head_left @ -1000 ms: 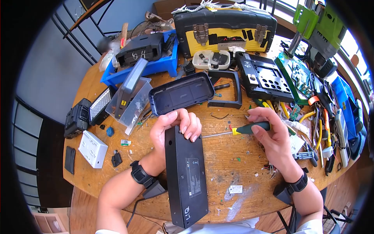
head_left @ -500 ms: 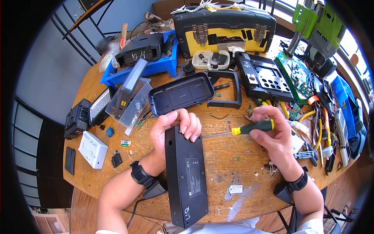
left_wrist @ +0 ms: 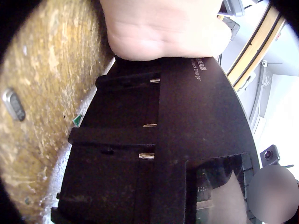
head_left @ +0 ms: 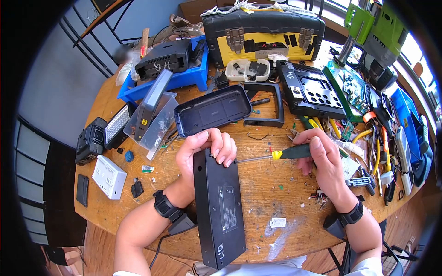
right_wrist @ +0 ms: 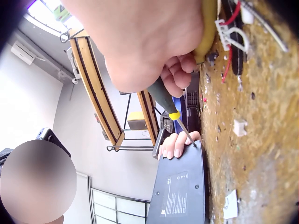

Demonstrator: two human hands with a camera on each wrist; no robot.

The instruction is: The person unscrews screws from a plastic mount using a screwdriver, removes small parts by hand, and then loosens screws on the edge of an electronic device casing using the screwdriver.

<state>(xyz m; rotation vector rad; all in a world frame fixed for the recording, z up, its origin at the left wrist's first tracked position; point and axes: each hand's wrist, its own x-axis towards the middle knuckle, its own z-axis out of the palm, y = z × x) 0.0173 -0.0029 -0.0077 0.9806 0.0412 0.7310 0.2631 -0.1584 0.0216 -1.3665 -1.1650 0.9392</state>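
My left hand (head_left: 202, 140) grips the upper end of a black battery charger (head_left: 220, 209), held on end with its labelled, screwed side turned to the right. In the left wrist view, the charger's (left_wrist: 201, 116) other side shows bays with metal contacts and printed "Charger" lettering. My right hand (head_left: 326, 166) holds a screwdriver (head_left: 294, 152) by its dark green handle, thumb on top. The shaft lies nearly level, and a yellow collar marks its front. In the right wrist view the screwdriver's (right_wrist: 162, 95) tip meets a corner of the charger's screwed face, beside the left fingertips.
Behind the hands lie a dark plastic cover (head_left: 214, 110) and a black frame (head_left: 280, 106). A yellow-black toolbox (head_left: 262, 39) stands at the back. Pliers and other tools (head_left: 377, 152) crowd the right; a white charger-like box (head_left: 109, 177) sits at left.
The right fingers have shifted round the screwdriver handle, with the thumb moving up over it and the fingers dropping below. The left hand and the charger stay nearly still.
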